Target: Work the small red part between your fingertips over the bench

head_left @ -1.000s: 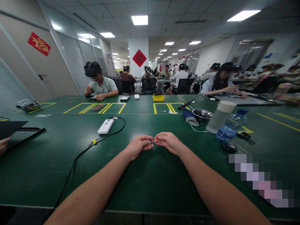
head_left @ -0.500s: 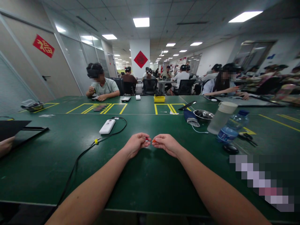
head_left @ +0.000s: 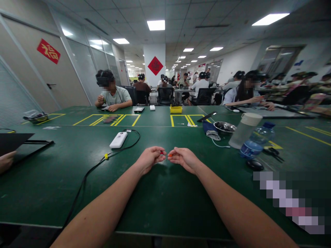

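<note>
Both my hands rest on the green table [head_left: 160, 193] in front of me, fingertips nearly meeting. My left hand [head_left: 150, 159] is closed in a pinch on a tiny red and silver part [head_left: 161, 153]. My right hand [head_left: 184, 159] is closed in a pinch on a tiny orange-red part [head_left: 170, 155]. A small gap separates the two parts. Both parts are too small to name.
A white power bank [head_left: 118, 140] with a black cable [head_left: 85, 177] lies to the left. A metal bowl [head_left: 224, 127], a frosted jug [head_left: 242, 130], a water bottle [head_left: 254, 140] and a black mouse [head_left: 254, 164] stand right. Another person's hand [head_left: 6, 161] is at far left. Several seated people work beyond.
One second ago my fingertips touched with the parts together; they have since drawn slightly apart. The view has shifted a little.
</note>
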